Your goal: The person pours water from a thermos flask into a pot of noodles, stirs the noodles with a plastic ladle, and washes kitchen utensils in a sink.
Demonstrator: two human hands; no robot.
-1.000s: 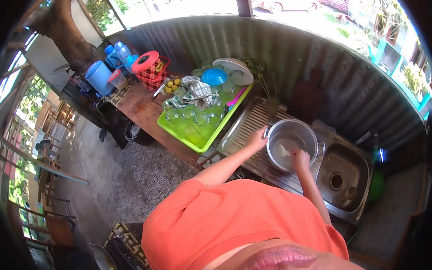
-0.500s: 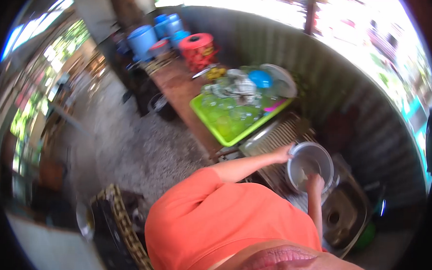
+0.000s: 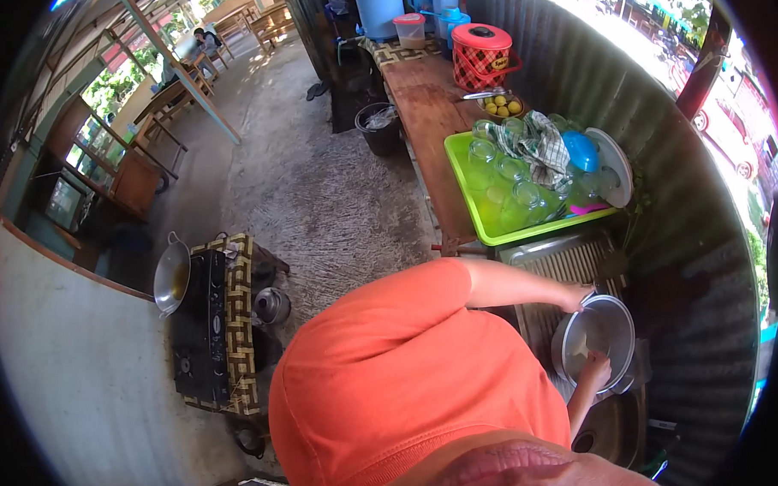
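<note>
Rough grey concrete floor [image 3: 339, 198], dark corrugated metal wall [image 3: 706, 228], brown wooden tabletop [image 3: 424, 103] with a lime-green plastic tray [image 3: 494, 239] at the near end. Round silver metal pot [image 3: 616, 326] sits on the ridged steel drainboard [image 3: 568, 259], kinda dull inside. Left hand [image 3: 573, 298] grips its side; right hand [image 3: 598, 367] pinches some whitish item [image 3: 582, 345] inside.

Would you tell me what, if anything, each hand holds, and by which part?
The left hand grips the pot by its side handle. The right hand seems to hold a pale item, too small to identify, by its near end.
</note>
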